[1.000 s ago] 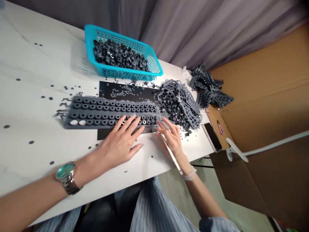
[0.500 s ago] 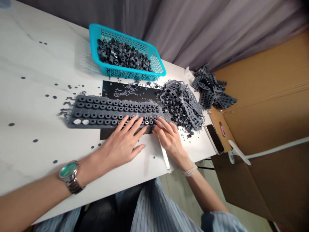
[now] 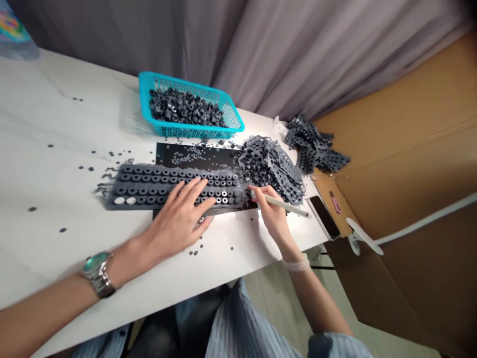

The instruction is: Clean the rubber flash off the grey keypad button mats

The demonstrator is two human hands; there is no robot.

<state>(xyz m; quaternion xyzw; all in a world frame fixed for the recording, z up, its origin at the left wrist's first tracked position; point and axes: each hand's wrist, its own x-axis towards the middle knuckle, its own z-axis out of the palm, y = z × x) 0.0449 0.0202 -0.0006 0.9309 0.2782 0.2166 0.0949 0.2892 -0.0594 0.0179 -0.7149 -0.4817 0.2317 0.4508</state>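
Observation:
A long dark grey rubber sheet (image 3: 152, 185) with rows of ring-shaped parts lies across a black mat (image 3: 201, 158). Two white discs (image 3: 124, 201) sit at its lower left corner. My left hand (image 3: 179, 216) rests on the sheet's middle with its fingers spread. Beside the sheet's right end, my right hand (image 3: 272, 211) is closed round a pale pen-like stick (image 3: 288, 205), whose rear end points right. The stick's working tip is too small to make out.
Behind the sheet stands a turquoise basket (image 3: 194, 130) of black rings. A heap of rings and perforated scraps (image 3: 276, 166) lies right of it, with more scraps (image 3: 316, 146) beyond. A phone (image 3: 323, 218) lies at the right edge. Small dark discs dot the white table (image 3: 74, 189).
My right hand has moved a little right, and the stick has swung from pointing toward me to pointing right. My left hand has shifted left along the sheet. The view has also shifted.

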